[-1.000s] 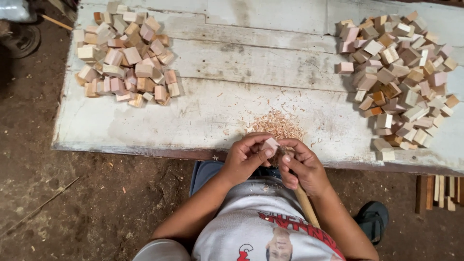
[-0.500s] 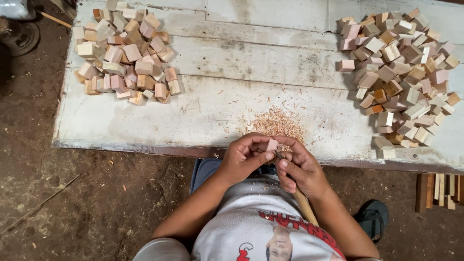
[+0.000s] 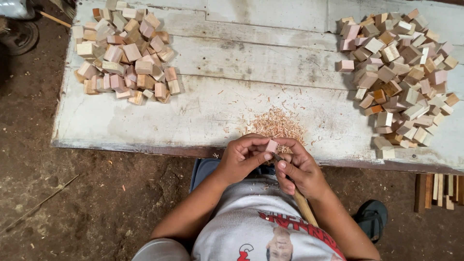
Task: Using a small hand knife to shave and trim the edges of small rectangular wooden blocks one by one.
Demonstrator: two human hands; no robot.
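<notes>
Since the earlier frames little has moved: both hands have stayed low in the centre of the frame at the near edge of the bench, the small pale pinkish wooden block (image 3: 271, 145) only turned slightly between the fingers. The left hand (image 3: 244, 157) is curled nearly closed, thumb and fingertips pinching the block just below the bench edge. The right hand (image 3: 297, 166) is wrapped shut around a slim tool with a light wooden handle (image 3: 303, 205), its tip meeting the underside of the block. The tool's long axis runs diagonally, from the lower right near the person's chest up and left to the block. The block is too small to tell which way its own long side lies. No container is in view; the stock lies loose on the worn whitewashed plank bench (image 3: 217, 63). A heap of pink and tan wooden blocks (image 3: 123, 58) sits at the upper left of the frame, and a larger heap of similar blocks (image 3: 401, 72) spreads down the right side, well apart from the first. A small mound of pale wood shavings (image 3: 278, 123) lies on the bench just above the hands. The floor at the left is dark packed earth (image 3: 72, 193).
</notes>
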